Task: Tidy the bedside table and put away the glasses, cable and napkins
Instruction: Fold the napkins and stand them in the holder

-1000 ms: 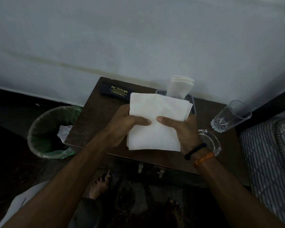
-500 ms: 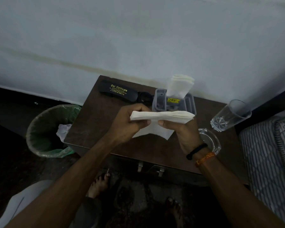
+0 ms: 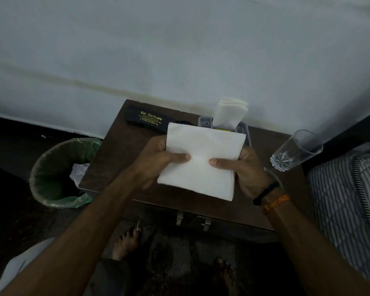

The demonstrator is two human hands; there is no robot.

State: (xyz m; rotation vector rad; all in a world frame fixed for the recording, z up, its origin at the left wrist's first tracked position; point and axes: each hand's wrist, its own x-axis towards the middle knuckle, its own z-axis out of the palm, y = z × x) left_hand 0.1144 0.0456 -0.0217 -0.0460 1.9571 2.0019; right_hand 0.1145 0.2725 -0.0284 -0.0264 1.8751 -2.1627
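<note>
Thumbs of both my left hand [image 3: 156, 161] and right hand [image 3: 247, 167] press onto a folded white napkin [image 3: 201, 160], fingers curled behind it, above the bedside table [image 3: 115, 154]. More napkins [image 3: 230, 113] stand upright in a holder [image 3: 245, 131]. Glasses case [image 3: 146, 121] lies at the table's back.

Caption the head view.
Both hands, left hand and right hand, hold a white folded paper napkin above the dark wooden bedside table.

Both hands are gripping a folded white napkin [image 3: 201, 159] flat over the bench [image 3: 115, 150], left hand [image 3: 156, 161] and right hand [image 3: 244, 167] pinching opposite sides. Past the fingers sit a napkin holder [image 3: 229, 116] and a black Sai Opticals glasses case [image 3: 145, 121]; a drinking glass [image 3: 297, 150] stands right of the right hand.
</note>
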